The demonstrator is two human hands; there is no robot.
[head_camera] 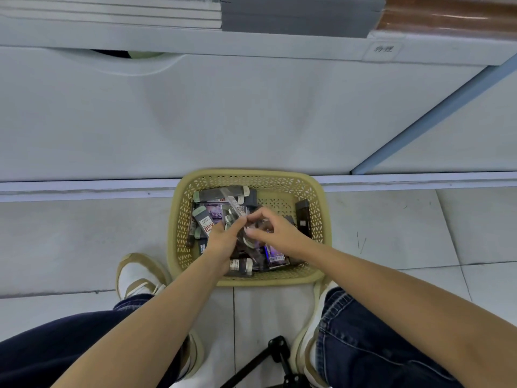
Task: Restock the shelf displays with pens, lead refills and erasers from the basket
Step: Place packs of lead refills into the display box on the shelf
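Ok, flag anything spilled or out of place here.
Two thin dark lines lie on the grey floor tile right of the tan perforated plastic basket: loose leads or scratches, I cannot tell. Packs inside lie jumbled; left hand and right hand hold one clear plastic packet.

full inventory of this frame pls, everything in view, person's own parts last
basket: one, tan lattice plastic, on the floor against the shelf base
refill packs: many, mostly dark with pale labels, loose in the basket; count unclear
clear packet: one, transparent, above the packs
notebook stacks: three, pale grey, dark grey, brown, on the shelf at top
shelf label: one, white, shelf edge
black stand: one, between the shoes
shoes: two, white and tan, flanking the basket
left hand: grips the clear packet
right hand: fingers curled at that packet, grip unclear
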